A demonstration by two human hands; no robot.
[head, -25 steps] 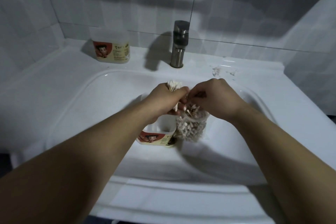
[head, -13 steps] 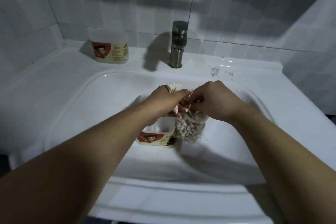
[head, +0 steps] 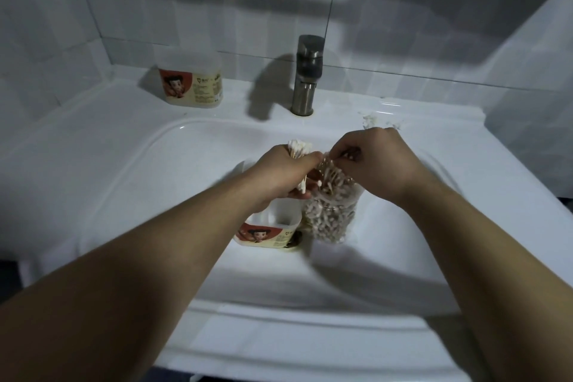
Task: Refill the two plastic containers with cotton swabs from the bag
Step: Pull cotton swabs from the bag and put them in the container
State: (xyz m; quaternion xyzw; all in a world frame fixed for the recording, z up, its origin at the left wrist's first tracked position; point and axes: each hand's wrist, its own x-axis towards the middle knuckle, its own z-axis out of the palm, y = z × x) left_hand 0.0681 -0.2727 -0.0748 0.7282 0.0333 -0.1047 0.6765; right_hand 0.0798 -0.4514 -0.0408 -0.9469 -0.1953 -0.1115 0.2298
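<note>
Over the middle of the sink basin point(head: 124, 195), the left grip point(head: 283, 172) is closed round a bundle of cotton swabs point(head: 299, 146), white tips poking above the fist, probably so they stay aligned and drop in as one lot. Just beside it the right grip point(head: 373, 160) pinches the top of the clear bag point(head: 330, 217), perhaps some sticks with it; I cannot tell. Held up by its mouth, the bag hangs full, which likely keeps the rest from spilling. Below the left fist, touching the bag, an open container point(head: 273, 231) stands in the basin, placed to catch the bundle. Farther off, the second container point(head: 192, 80) sits apparently lidded on the back rim, left of the faucet point(head: 307, 71)
</note>
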